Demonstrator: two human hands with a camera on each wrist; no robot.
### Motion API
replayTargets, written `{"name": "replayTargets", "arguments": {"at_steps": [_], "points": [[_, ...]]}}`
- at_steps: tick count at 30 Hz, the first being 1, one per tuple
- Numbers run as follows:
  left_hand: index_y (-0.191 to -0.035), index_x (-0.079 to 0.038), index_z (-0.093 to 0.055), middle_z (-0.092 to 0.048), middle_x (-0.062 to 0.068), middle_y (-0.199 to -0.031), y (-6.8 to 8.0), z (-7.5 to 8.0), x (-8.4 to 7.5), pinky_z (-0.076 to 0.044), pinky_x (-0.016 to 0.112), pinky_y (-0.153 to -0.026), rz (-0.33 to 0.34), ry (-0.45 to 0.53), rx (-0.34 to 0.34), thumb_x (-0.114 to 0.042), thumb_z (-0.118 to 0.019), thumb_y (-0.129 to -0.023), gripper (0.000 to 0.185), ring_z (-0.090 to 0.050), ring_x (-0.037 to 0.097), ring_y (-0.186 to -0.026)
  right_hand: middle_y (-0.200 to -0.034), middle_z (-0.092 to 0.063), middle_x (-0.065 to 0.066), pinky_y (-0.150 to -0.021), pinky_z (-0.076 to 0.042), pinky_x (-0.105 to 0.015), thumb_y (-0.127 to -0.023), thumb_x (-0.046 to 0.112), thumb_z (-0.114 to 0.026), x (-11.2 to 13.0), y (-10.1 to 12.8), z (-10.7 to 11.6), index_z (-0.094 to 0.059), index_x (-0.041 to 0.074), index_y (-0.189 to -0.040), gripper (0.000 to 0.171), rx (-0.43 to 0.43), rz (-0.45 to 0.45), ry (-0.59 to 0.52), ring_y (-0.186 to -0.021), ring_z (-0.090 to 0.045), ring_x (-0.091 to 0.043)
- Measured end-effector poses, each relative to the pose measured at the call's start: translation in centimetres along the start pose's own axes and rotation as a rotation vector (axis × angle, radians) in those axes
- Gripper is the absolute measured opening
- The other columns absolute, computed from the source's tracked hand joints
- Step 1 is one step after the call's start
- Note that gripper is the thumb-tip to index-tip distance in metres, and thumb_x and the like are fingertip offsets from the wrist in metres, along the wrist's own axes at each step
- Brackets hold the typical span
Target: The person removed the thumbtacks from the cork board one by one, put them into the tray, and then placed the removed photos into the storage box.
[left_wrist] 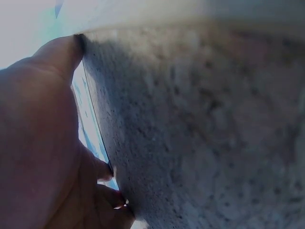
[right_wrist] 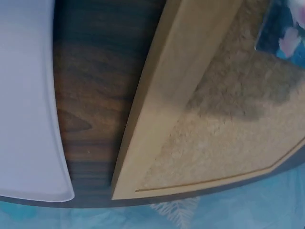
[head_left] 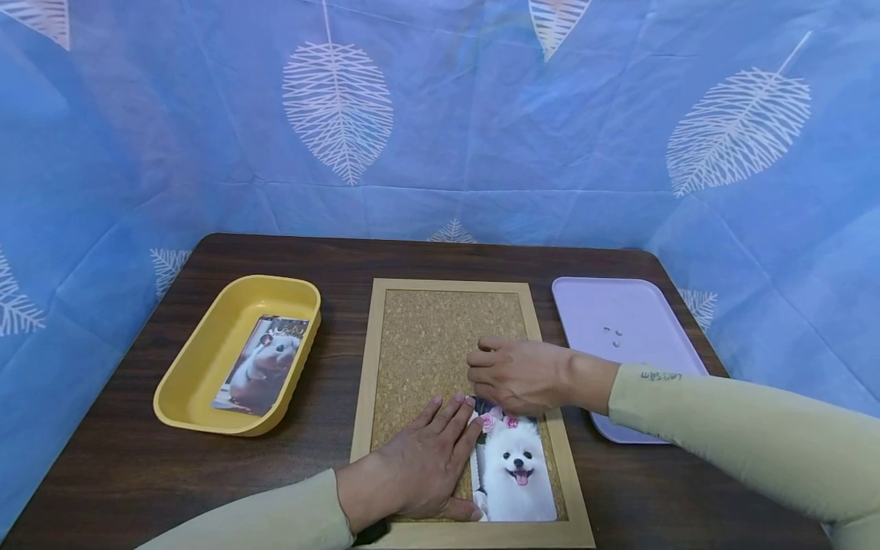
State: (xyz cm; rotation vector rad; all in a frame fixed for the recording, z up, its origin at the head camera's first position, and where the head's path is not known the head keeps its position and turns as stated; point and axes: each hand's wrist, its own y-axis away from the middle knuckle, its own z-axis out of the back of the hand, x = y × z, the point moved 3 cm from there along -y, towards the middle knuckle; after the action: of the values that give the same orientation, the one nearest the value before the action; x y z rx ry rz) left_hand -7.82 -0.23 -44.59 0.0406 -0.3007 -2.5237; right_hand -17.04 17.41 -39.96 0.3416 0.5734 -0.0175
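Observation:
A photo of a white fluffy dog with pink flowers [head_left: 516, 473] lies upright in the lower right of a wood-framed cork board [head_left: 433, 336]. My left hand [head_left: 422, 466] rests on the cork with fingers straight, its fingertips and thumb tip at the photo's left edge. In the left wrist view, the thumb [left_wrist: 57, 57] and fingers reach across the cork surface. Over the photo's top edge, my right hand [head_left: 519, 374] bends down with curled fingers. I cannot tell what its fingertips hold; the hand's back hides them. The right wrist view shows the photo's dark corner [right_wrist: 281, 43].
Left of the board stands a yellow tray [head_left: 186, 363] holding a photo of a pale rodent [head_left: 268, 367]. To the right lies a lilac tray [head_left: 612, 302] with several tiny clear pieces [head_left: 616, 343]. Both sit on a dark wooden table [head_left: 330, 451]; a blue leaf-patterned cloth [head_left: 440, 114] hangs around it.

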Motion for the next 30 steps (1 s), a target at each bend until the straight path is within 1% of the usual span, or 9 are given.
{"name": "replayTargets", "arguments": {"at_steps": [3, 4, 6, 9, 12, 16, 22, 26, 30], "points": [[-0.169, -0.011, -0.024, -0.019, 0.016, -0.176, -0.1, -0.1, 0.0, -0.026, 0.046, -0.131, 0.006, 0.014, 0.007, -0.090, -0.032, -0.093, 0.110, -0.019, 0.029, -0.163, -0.113, -0.066, 0.002, -0.091, -0.041, -0.038, -0.107, 0.042, -0.057, -0.8, 0.8, 0.3, -0.069, 0.018, -0.118, 0.029, -0.027, -0.065, -0.027, -0.103, -0.050, -0.020], [-0.169, -0.011, -0.023, -0.019, 0.016, -0.176, -0.1, -0.1, 0.0, -0.026, 0.046, -0.131, 0.008, 0.018, 0.009, -0.090, -0.032, -0.093, 0.110, -0.019, 0.029, -0.163, -0.112, -0.066, 0.001, -0.090, -0.041, -0.038, -0.106, 0.041, -0.059, -1.1, 1.2, 0.3, -0.069, 0.017, -0.116, 0.028, -0.049, -0.093, -0.040, -0.102, -0.050, -0.020], [-0.169, -0.011, -0.023, -0.019, 0.016, -0.176, -0.1, -0.1, 0.1, -0.025, 0.046, -0.131, 0.010, 0.025, 0.010, -0.090, -0.032, -0.093, 0.110, -0.018, 0.029, -0.163, -0.109, -0.067, -0.001, -0.089, -0.042, -0.039, -0.102, 0.038, -0.065, -1.9, 2.1, 0.2, -0.069, 0.015, -0.109, 0.025, -0.105, -0.155, -0.079, -0.099, -0.051, -0.021], [-0.169, -0.011, -0.023, -0.018, 0.016, -0.176, -0.1, -0.1, 0.1, -0.025, 0.046, -0.131, 0.013, 0.032, 0.014, -0.090, -0.032, -0.093, 0.110, -0.017, 0.029, -0.164, -0.100, -0.065, -0.003, -0.085, -0.043, -0.041, -0.095, 0.030, -0.071, -3.2, 3.8, -0.1, -0.066, 0.013, -0.095, 0.018, -0.193, -0.250, -0.140, -0.094, -0.051, -0.024], [-0.169, -0.011, -0.022, -0.017, 0.016, -0.176, -0.1, -0.1, 0.0, -0.024, 0.046, -0.131, 0.014, 0.039, 0.020, -0.090, -0.032, -0.093, 0.111, -0.017, 0.029, -0.164, -0.095, -0.063, -0.005, -0.082, -0.041, -0.043, -0.091, 0.024, -0.070, -4.5, 5.9, -0.5, -0.061, 0.012, -0.087, 0.015, -0.245, -0.348, -0.188, -0.091, -0.051, -0.027], [-0.170, -0.012, -0.021, -0.015, 0.015, -0.177, 0.0, -0.1, 0.1, -0.024, 0.047, -0.131, 0.014, 0.045, 0.033, -0.090, -0.031, -0.093, 0.110, -0.015, 0.030, -0.164, -0.093, -0.064, -0.008, -0.080, -0.040, -0.045, -0.090, 0.020, -0.063, -5.6, 8.9, -1.4, -0.061, 0.010, -0.087, 0.011, -0.259, -0.464, -0.196, -0.092, -0.053, -0.030], [-0.170, -0.013, -0.020, -0.015, 0.014, -0.177, -0.1, -0.2, 0.1, -0.024, 0.047, -0.131, 0.017, 0.043, 0.043, -0.091, -0.028, -0.092, 0.111, -0.013, 0.030, -0.164, -0.094, -0.066, -0.013, -0.080, -0.043, -0.049, -0.091, 0.022, -0.056, -5.4, 12.3, -3.4, -0.061, 0.004, -0.089, 0.019, -0.259, -0.584, -0.151, -0.093, -0.055, -0.035], [-0.170, -0.012, -0.020, -0.016, 0.014, -0.177, 0.0, -0.2, 0.1, -0.024, 0.047, -0.131, 0.021, 0.040, 0.033, -0.091, -0.029, -0.092, 0.111, -0.014, 0.030, -0.164, -0.090, -0.065, -0.013, -0.076, -0.043, -0.049, -0.090, 0.023, -0.057, -4.7, 13.9, -4.7, -0.062, 0.003, -0.088, 0.021, -0.259, -0.638, -0.139, -0.089, -0.054, -0.036], [-0.170, -0.012, -0.021, -0.017, 0.014, -0.177, 0.0, -0.2, 0.1, -0.025, 0.047, -0.131, 0.023, 0.041, 0.026, -0.091, -0.030, -0.091, 0.112, -0.014, 0.030, -0.164, -0.086, -0.064, -0.013, -0.074, -0.043, -0.049, -0.085, 0.021, -0.065, -3.8, 15.4, -6.2, -0.062, 0.004, -0.085, 0.017, -0.241, -0.670, -0.150, -0.088, -0.054, -0.036]]}}
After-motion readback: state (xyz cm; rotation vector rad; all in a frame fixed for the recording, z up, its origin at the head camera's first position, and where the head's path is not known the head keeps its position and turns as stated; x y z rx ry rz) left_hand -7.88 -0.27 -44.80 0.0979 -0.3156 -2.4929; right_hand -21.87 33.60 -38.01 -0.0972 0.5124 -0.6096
